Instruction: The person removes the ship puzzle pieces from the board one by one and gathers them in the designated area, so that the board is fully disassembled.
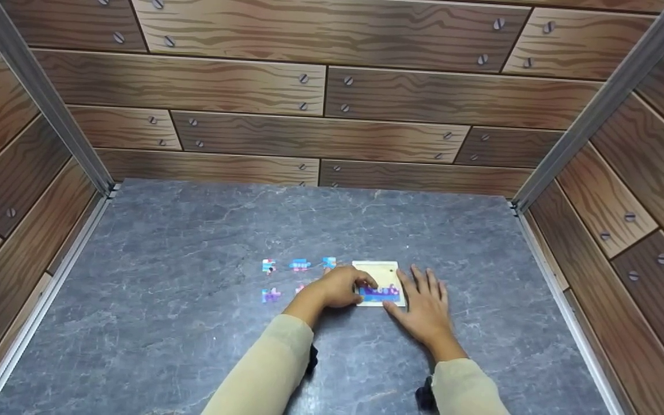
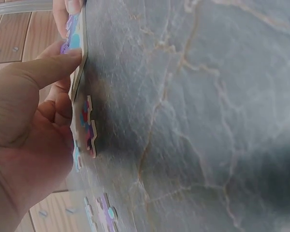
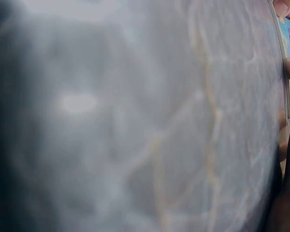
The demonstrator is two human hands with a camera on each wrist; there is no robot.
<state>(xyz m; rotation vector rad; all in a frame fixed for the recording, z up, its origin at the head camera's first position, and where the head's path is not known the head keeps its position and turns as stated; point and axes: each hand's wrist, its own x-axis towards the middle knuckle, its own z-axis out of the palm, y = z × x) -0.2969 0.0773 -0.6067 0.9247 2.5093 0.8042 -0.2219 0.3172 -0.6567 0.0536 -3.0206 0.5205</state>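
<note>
A small pale puzzle tray [image 1: 379, 269] lies on the table, with blue and purple puzzle pieces [image 1: 379, 292] filling its near part. My left hand [image 1: 340, 286] reaches over the tray's left side with bent fingers. In the left wrist view its thumb [image 2: 63, 65] touches the tray's edge, while a fingertip meets a purple part. Whether it pinches a piece is hidden. My right hand [image 1: 424, 308] lies along the tray's right side, fingers spread and fairly straight, its thumb at the near right corner. In the right wrist view only the tray's edge [image 3: 286, 63] and parts of the hands show.
Left of the tray lie several loose puzzle pieces: a red-and-white one [image 1: 268, 266], a blue one [image 1: 300, 264], another blue one [image 1: 329, 262] and a purple one [image 1: 271, 295]. One more [image 1: 300, 288] is partly behind my left wrist. Wood-patterned walls [image 1: 320, 86] enclose the grey table [image 1: 193, 242].
</note>
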